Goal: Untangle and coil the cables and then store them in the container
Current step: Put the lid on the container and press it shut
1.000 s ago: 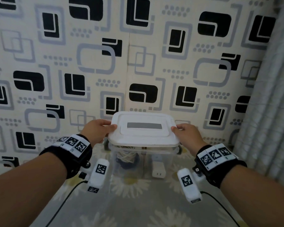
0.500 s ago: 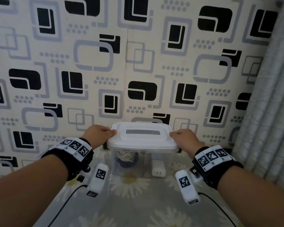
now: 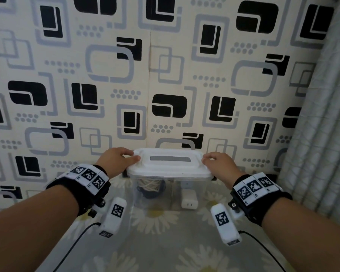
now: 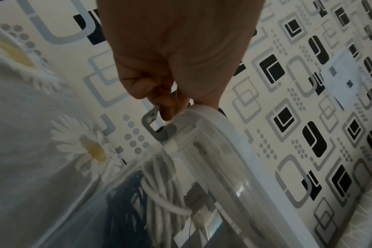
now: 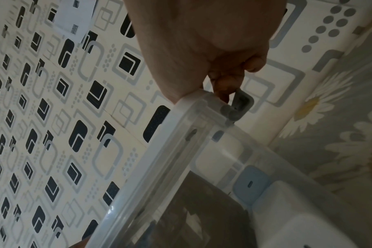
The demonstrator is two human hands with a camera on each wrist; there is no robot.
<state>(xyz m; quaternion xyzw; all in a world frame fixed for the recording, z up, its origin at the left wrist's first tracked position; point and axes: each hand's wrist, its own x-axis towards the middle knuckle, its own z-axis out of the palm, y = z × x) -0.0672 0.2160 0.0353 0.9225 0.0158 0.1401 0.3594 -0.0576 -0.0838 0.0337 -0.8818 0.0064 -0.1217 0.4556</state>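
Observation:
A clear plastic container (image 3: pixel 155 195) with a white lid (image 3: pixel 169 163) stands near the patterned wall. Inside it I see a coiled white cable (image 3: pixel 148 183) over a dark coiled cable (image 4: pixel 125 209), and a white charger (image 3: pixel 189 199). My left hand (image 3: pixel 116 160) grips the lid's left end, thumb on top, fingers curled by the grey latch (image 4: pixel 154 124). My right hand (image 3: pixel 218 163) grips the lid's right end, fingers by the other grey latch (image 5: pixel 239 104). A blue-faced adapter (image 5: pixel 250 182) lies in the container's right side.
The container sits on a grey cloth with daisy prints (image 3: pixel 165 242). The black-and-grey patterned wall (image 3: pixel 165 75) rises right behind it. A pale curtain (image 3: pixel 326 134) hangs at the right. Black wires (image 3: pixel 75 244) trail from the wrist devices.
The container with both hands on its lid sits farther from me and closer to the wall than a second ago. Both hands keep their hold on the lid's ends.

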